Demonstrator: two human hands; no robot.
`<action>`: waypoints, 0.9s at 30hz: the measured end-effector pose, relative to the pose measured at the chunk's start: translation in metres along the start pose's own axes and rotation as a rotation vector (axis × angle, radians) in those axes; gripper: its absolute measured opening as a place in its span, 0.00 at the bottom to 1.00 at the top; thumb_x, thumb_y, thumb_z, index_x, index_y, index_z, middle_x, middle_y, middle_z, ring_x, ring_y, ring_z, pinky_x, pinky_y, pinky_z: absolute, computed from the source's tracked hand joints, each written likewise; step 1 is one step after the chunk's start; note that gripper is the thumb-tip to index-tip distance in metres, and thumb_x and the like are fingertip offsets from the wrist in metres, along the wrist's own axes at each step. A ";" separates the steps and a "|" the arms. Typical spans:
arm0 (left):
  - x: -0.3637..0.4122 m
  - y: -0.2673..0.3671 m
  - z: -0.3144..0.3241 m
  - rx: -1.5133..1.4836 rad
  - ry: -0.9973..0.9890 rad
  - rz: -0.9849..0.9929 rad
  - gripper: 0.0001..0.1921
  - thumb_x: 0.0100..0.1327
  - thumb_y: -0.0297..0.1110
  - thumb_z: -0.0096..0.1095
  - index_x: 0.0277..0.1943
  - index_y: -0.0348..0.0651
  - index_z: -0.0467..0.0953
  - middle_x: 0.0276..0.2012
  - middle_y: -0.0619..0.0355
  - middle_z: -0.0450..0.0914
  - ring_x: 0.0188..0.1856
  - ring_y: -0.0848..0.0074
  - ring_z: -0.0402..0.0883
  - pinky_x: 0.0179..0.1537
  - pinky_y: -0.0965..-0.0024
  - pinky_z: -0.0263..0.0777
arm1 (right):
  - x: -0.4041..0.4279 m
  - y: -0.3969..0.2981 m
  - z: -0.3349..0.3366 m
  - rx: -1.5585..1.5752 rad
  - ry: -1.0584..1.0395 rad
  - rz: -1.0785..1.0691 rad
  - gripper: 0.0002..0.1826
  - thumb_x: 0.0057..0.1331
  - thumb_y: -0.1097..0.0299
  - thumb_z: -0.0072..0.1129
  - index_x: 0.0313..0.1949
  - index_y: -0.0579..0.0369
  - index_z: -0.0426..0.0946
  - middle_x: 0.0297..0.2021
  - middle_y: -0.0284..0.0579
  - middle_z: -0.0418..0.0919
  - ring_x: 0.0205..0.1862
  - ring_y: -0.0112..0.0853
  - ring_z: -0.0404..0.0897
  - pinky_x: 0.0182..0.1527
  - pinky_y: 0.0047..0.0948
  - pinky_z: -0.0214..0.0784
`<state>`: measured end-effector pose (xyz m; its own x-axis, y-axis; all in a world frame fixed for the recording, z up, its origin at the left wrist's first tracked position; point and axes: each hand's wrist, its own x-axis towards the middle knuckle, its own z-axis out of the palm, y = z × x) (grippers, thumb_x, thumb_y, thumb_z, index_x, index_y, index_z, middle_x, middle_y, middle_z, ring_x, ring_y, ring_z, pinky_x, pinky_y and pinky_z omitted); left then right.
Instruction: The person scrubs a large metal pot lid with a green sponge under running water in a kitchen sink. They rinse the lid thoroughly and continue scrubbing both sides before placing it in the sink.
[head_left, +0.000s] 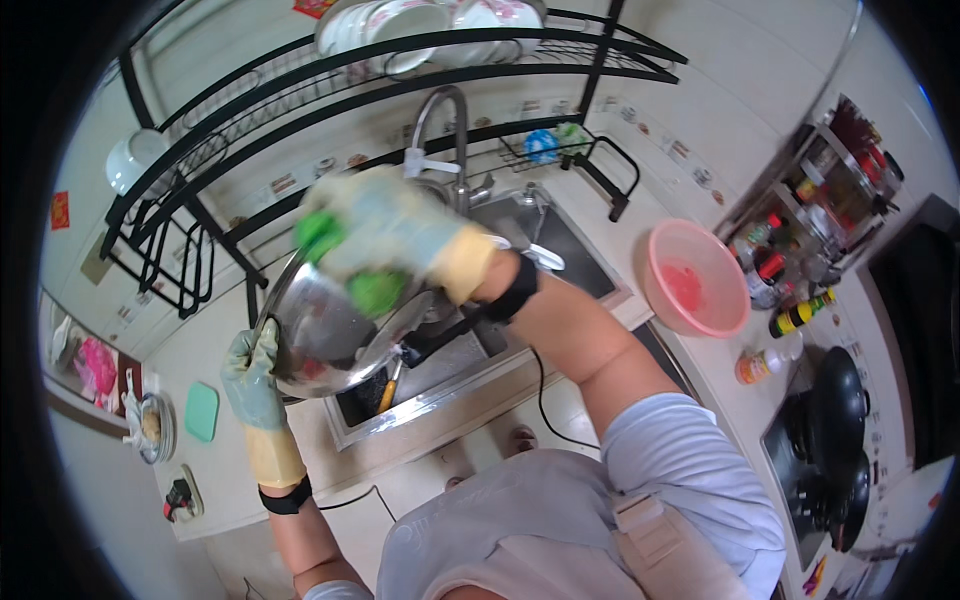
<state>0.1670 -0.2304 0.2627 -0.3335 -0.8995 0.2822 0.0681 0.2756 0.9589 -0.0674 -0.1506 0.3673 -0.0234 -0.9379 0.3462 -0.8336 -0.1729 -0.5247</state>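
My left hand (255, 367), in a pale blue and cream rubber glove, grips the rim of a shiny stainless steel bowl (319, 330). The bowl is tilted above the left side of the sink. My right hand (382, 225), gloved alike and blurred, holds a green scrubber (319, 234) at the bowl's upper rim. A second green patch (377, 291) shows below that hand, against the bowl; whether it is a reflection I cannot tell. Under the bowl, the sink basin (442, 375) holds a pan with a dark handle and a thing with a yellow handle (388, 394).
A curved faucet (461, 142) rises behind the sink. Overhead runs a black dish rack (420, 82) with bowls. At the right stand a pink plastic basin (697, 277), bottles and a black wok (836, 409). A green tray (202, 412) lies on the left counter.
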 end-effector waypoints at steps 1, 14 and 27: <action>-0.004 0.000 -0.012 -0.027 0.034 0.012 0.07 0.63 0.32 0.62 0.30 0.39 0.79 0.24 0.67 0.74 0.26 0.87 0.68 0.27 0.82 0.59 | -0.004 0.022 -0.005 0.197 0.068 -0.036 0.29 0.44 0.59 0.69 0.47 0.55 0.74 0.40 0.47 0.80 0.44 0.36 0.80 0.46 0.32 0.73; 0.009 0.018 0.001 0.131 -0.263 -0.207 0.11 0.65 0.38 0.62 0.37 0.36 0.79 0.21 0.67 0.73 0.21 0.86 0.69 0.23 0.82 0.62 | 0.002 -0.021 0.031 -0.207 0.057 -0.028 0.28 0.45 0.60 0.65 0.47 0.54 0.74 0.37 0.50 0.80 0.42 0.45 0.80 0.45 0.37 0.72; -0.009 -0.023 -0.048 -0.223 0.035 -0.123 0.07 0.65 0.33 0.62 0.38 0.37 0.79 0.31 0.65 0.79 0.33 0.85 0.76 0.37 0.81 0.71 | 0.029 0.115 0.010 0.026 0.127 0.212 0.32 0.48 0.65 0.75 0.52 0.59 0.71 0.43 0.47 0.77 0.45 0.34 0.77 0.43 0.29 0.73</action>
<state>0.2138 -0.2447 0.2398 -0.3193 -0.9341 0.1600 0.2358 0.0852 0.9681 -0.1584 -0.2004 0.3087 -0.2671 -0.9089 0.3202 -0.7881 0.0148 -0.6154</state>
